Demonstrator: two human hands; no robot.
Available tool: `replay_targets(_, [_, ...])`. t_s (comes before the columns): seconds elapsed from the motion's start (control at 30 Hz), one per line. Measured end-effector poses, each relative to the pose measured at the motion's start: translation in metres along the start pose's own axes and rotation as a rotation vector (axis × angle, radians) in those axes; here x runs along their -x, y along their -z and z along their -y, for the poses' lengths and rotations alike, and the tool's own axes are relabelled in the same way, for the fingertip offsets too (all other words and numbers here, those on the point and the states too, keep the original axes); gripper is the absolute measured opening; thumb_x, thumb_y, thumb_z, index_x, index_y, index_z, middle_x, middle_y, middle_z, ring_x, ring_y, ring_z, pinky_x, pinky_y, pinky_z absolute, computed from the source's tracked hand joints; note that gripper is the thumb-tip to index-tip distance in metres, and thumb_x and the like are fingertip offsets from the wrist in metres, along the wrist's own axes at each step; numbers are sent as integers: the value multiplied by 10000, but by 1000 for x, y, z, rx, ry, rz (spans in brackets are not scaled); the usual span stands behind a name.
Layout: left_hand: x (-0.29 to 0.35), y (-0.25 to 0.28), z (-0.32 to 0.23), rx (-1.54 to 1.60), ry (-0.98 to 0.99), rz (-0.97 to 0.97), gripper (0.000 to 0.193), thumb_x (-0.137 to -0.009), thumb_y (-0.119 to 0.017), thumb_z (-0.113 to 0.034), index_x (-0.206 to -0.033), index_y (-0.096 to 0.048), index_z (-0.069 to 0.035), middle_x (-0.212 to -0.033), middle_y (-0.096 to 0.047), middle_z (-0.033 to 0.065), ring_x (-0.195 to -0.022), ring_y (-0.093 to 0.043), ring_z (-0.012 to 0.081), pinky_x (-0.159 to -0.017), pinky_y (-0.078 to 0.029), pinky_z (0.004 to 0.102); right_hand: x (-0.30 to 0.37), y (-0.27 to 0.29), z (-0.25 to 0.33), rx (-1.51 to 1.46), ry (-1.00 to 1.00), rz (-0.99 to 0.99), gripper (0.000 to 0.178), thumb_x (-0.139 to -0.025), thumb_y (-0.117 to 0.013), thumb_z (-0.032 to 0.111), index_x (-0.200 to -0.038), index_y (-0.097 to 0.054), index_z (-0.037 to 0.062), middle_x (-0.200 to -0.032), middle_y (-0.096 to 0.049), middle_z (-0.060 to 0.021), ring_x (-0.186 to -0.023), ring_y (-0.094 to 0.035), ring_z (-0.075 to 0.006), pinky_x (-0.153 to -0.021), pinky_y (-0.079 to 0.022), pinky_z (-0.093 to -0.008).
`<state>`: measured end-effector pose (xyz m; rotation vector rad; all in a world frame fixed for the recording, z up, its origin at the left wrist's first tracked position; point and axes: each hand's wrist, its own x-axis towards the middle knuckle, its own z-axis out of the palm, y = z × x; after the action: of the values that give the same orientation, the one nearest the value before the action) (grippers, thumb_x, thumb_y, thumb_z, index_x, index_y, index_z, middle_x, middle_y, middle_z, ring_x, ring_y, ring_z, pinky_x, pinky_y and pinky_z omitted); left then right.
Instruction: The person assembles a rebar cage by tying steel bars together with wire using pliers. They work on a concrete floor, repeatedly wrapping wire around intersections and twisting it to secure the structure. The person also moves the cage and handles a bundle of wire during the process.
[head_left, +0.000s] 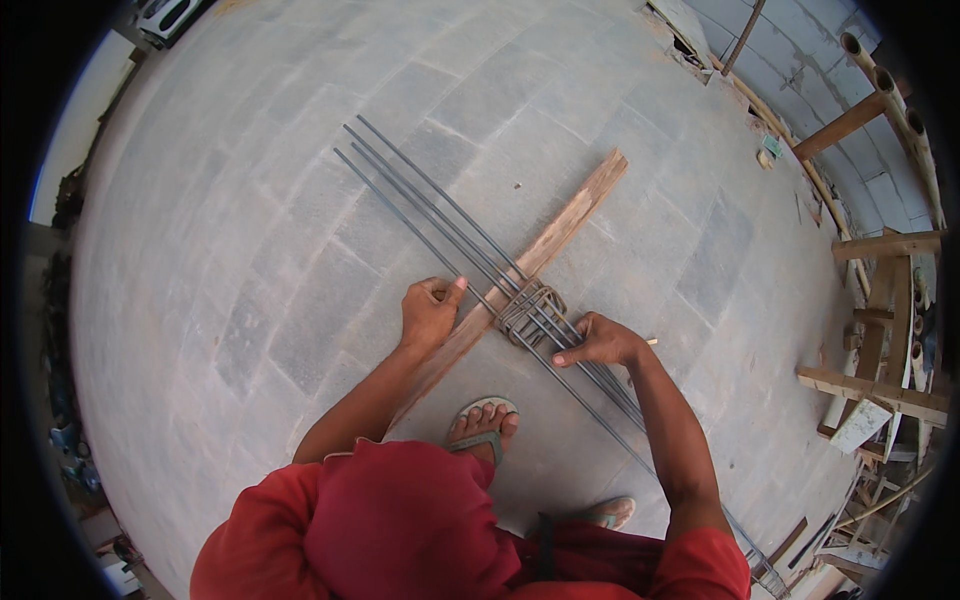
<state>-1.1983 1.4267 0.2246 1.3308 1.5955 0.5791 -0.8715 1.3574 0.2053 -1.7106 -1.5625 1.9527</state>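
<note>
Several long thin steel rods point(425, 205) run from the upper left to the lower right, laid across a rough wooden plank point(575, 215). A bundle of bent wire stirrups point(530, 312) encircles the rods where they cross the plank. My left hand point(428, 315) is closed, with thumb and fingertip at the nearest rod, left of the stirrups. My right hand point(600, 342) is closed around the rods just right of the stirrups, its thumb on the nearest rod. Which rods its fingers hold is partly hidden beneath the hand.
Grey paving blocks point(300, 300) make up the floor. My sandalled feet point(485, 425) stand close below the plank. Timber pieces point(880, 395) and bamboo poles lie along the block wall point(830, 90) at right. A vehicle point(168, 18) shows at the upper left.
</note>
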Motion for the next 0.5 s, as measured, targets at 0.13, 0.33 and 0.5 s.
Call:
replay_targets(0.13, [-41, 28, -29, -530, -486, -337, 1359, -670, -854, -798, -1675, -276, -89, -1682, -219, 311, -1552, -251, 506, -1186, -302, 703, -4, -1, -7, -36, 15, 10, 551, -609, -1015, 523, -839, -820, 62, -724, -743, -65, -800, -712, -215, -801, -520, -332])
replay_targets(0.33, [-147, 119, -53, -1011, -450, -52, 1719, -290, -888, -893, -1710, -69, -374, -1778, 82, 161, -1615, 98, 472, -1234, -30, 797, -1, -1, 7, 7, 12, 54, 571, -596, -1024, 516, -863, -815, 57, -756, -752, -71, -792, -708, -209, -783, -523, -349])
replay_targets(0.5, [-177, 124, -50, -1076, -407, 26, 1704, -303, -893, -886, -1704, -57, -395, -1784, 62, 128, -1625, 64, 445, -1253, -43, 781, 4, -11, -2, -68, 90, -24, 510, -674, -1001, 493, -850, -803, 58, -721, -727, -32, -727, -679, -184, -701, -504, -327])
